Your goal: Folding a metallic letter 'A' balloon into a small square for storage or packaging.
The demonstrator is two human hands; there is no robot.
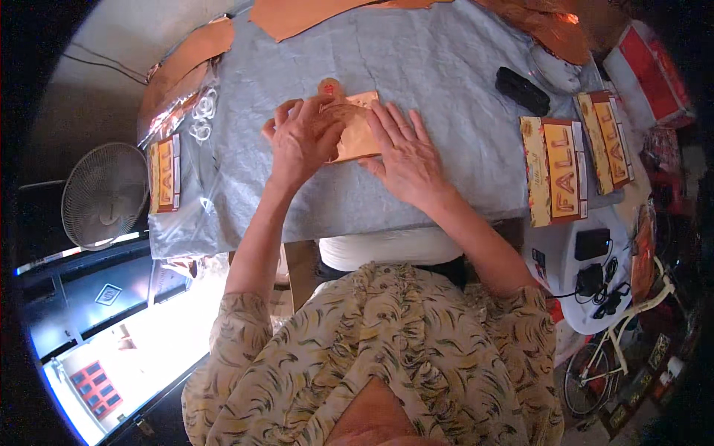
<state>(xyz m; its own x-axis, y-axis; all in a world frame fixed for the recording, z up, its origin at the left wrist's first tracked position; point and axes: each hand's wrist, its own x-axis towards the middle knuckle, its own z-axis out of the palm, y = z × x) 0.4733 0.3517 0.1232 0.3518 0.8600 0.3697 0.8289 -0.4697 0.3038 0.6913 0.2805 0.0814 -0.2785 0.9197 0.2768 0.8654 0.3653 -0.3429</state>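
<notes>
A folded sheet of shiny copper-coloured foil lies flat on the grey cloth in front of me. My left hand is bent over its left side, fingers curled and thumb on the foil, gripping that edge; the fingers partly hide what is under them. My right hand rests along the right edge, palm down, its fingers stretched out and the tips touching the foil. Just beyond my left fingertips is a small round brown piece with a red mark.
Grey cloth covers the table. Copper foil sheets lie along the far edge. White cord loops and a printed package are at left. A black case and more packages lie right. A fan stands left.
</notes>
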